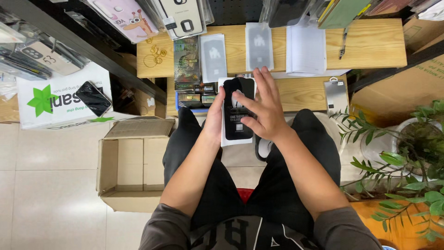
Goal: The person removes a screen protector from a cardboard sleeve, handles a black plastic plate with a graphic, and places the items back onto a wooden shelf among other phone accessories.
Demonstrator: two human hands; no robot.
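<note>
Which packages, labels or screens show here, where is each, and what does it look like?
Flat black-and-white packet: upright between left hand and right hand.
Two grey-white flat sleeves: wooden bench top.
Dark small boxes: stacked at bench edge.
Dark-screened phone: on white carton with green star.
Open brown cardboard box: floor, left.

I see a flat black-and-white packet (238, 111) held between both my hands, two grey sleeves (213, 58) on the wooden bench, an open cardboard box (129, 166) left, and a white-green box (55, 99) beyond.
</note>
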